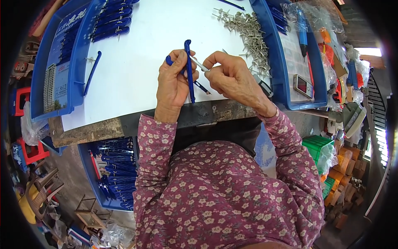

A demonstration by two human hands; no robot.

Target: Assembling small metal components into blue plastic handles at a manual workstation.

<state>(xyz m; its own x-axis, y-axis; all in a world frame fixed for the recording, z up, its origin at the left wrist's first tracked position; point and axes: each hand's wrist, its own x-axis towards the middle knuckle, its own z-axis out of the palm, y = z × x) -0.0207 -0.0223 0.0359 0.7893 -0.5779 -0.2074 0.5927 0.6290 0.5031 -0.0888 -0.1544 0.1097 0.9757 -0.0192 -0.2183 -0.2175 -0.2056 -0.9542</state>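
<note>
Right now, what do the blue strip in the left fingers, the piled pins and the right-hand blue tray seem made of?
Blue strip: glossy, evenly coloured, probably plastic; coated metal is possible. Pins: silvery-grey with bright glints, likely metal. Blue tray: smooth, rounded corners, apparently moulded plastic.

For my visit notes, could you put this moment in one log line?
left hand: holds blue parts | right hand: holds thin silver piece | white tabletop: heaped metal pins
</note>
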